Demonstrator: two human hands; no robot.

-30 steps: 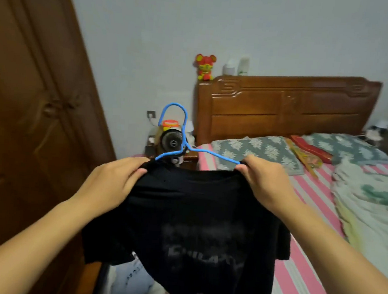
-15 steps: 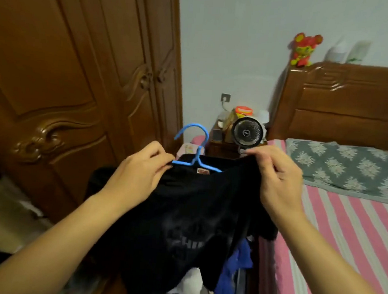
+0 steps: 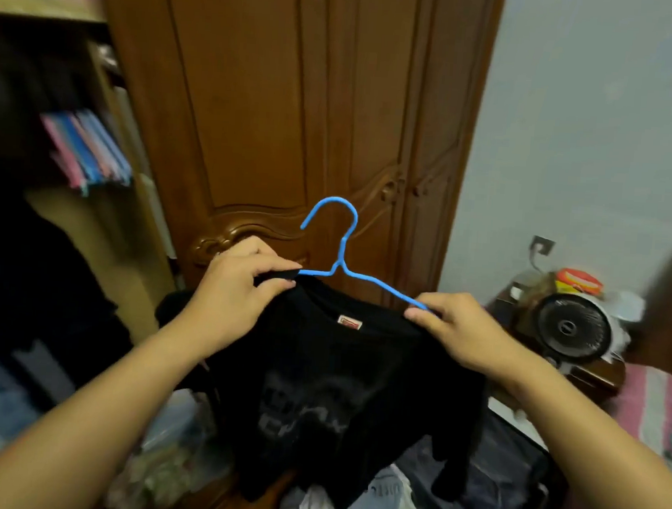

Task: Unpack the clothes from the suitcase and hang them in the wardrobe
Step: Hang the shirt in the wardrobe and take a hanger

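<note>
- Head view, nearest first: the suitcase [image 3: 511, 457] lies open below the shirt, with pale clothes [image 3: 380, 504] heaped in it.
- Above the suitcase hangs the black shirt [image 3: 341, 386], draped on the blue hanger [image 3: 342, 254], printed front toward the camera, red neck label showing.
- Left hand [image 3: 236, 299] pinches the shirt's left shoulder, thumb and fingers curled over the fabric where the hanger arm enters it.
- Right hand [image 3: 464, 335] pinches the right shoulder, fingertips closed on fabric and on the hanger's right arm, part of which lies bare above the collar.
- Hanger sits tilted, its right arm sloping down; the hook stands free above the shirt.
- Behind the shirt stands a closed wardrobe door [image 3: 296, 112]; left of the shirt the wardrobe [image 3: 32, 193] is open, with dark garments and bright folded cloth inside.
- Right of the shirt, a small fan [image 3: 571, 330] rests on a nightstand, close to the right hand.
- Risks, as I judge them: the right shoulder seems only partly seated, so letting go there could let the shirt slide off toward the suitcase.
- A swing of the right elbow could knock the fan.
- Hook could catch the closed door's carving on the way left.
</note>
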